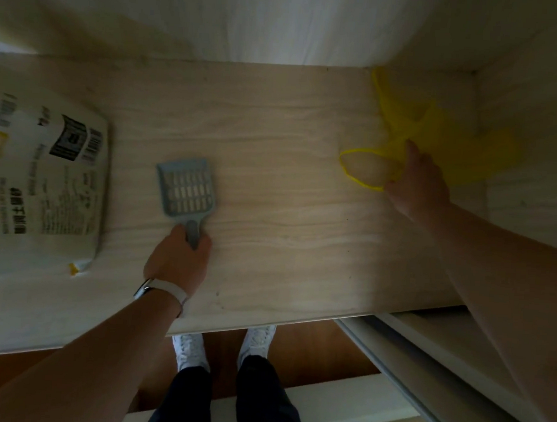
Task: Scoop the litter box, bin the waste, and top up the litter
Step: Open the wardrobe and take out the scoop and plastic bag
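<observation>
Looks like the gather-your-kit stage: on the wood shelf (274, 145), the big white litter bag (41, 176) lies flat just left of the scoop (182, 169), parked for the top-up later I guess. The yellow bag (469, 154) sits crumpled well to the scoop's right, presumably for the waste. The left hand (176, 260) has its fingers wrapped round the scoop's handle, slotted head flat on the shelf, while the right hand (417, 183) seems to pinch the yellow bag where its handles meet (bit blurry tbh). No litter box in view, so I reckon both get grabbed to carry over.
</observation>
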Motion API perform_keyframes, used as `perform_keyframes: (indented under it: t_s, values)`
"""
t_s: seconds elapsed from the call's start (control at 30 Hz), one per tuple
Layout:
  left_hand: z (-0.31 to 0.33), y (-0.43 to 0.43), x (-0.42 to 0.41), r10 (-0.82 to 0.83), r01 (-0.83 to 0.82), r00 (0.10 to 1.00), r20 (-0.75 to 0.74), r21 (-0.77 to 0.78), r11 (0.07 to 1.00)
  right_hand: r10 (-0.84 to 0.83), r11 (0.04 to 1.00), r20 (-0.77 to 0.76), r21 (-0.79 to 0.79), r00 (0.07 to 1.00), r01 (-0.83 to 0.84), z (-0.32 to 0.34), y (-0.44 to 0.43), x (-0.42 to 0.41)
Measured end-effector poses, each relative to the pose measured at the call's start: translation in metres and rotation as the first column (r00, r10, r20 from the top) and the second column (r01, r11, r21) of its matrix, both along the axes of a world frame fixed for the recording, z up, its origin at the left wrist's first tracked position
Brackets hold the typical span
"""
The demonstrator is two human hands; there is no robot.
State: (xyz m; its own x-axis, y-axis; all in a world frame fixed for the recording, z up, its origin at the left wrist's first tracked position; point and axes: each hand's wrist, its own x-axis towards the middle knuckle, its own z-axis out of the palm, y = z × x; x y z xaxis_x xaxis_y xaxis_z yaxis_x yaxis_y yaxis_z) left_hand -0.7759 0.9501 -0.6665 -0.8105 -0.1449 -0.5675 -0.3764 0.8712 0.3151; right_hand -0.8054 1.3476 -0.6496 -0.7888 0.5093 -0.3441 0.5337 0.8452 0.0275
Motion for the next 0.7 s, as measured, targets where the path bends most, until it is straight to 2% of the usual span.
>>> perform_keyframes:
  t_s: [0.3,0.47,0.7]
  values:
    - [0.014,0.010,0.000,0.018,-0.017,0.999,-0.027,0.030,0.999,0.031,0.993,0.048,-0.115,0.998,-0.025,-0.012,-0.033,0.009]
    - [0.033,0.011,0.007,0.000,0.002,0.999,-0.036,0.062,0.998,0.093,0.984,0.133,-0.166,0.987,-0.070,0.003,-0.056,0.022]
    - [0.083,-0.001,0.018,-0.011,0.017,0.998,-0.058,0.116,0.993,0.049,0.932,-0.035,-0.359,0.998,-0.058,0.065,-0.111,0.043]
